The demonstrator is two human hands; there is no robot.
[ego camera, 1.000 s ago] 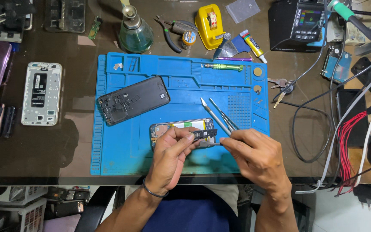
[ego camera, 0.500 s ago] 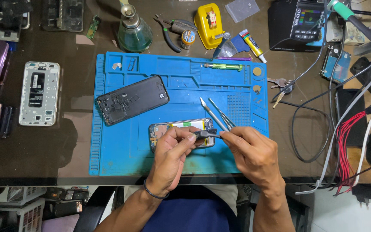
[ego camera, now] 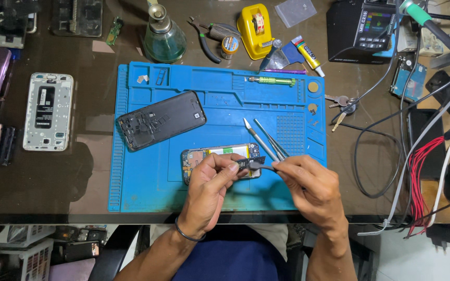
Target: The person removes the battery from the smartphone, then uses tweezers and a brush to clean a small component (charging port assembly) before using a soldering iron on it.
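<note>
Black and small, the loose part (ego camera: 244,164) at frame centre looks light and fragile, best held by its edges. Left hand (ego camera: 210,183) pinches it over the opened phone (ego camera: 220,153); right hand (ego camera: 308,184) clasps tweezers (ego camera: 264,167) meeting it.

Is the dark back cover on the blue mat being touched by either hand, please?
No; the dark back cover lies apart on the blue mat, while both hands work at the opened phone.

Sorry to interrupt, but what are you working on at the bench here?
A person is working on an opened phone lying on a blue mat. The left hand pinches a small dark part above the phone, while the right hand holds tweezers to it. A dark back cover lies further up the mat.
</note>
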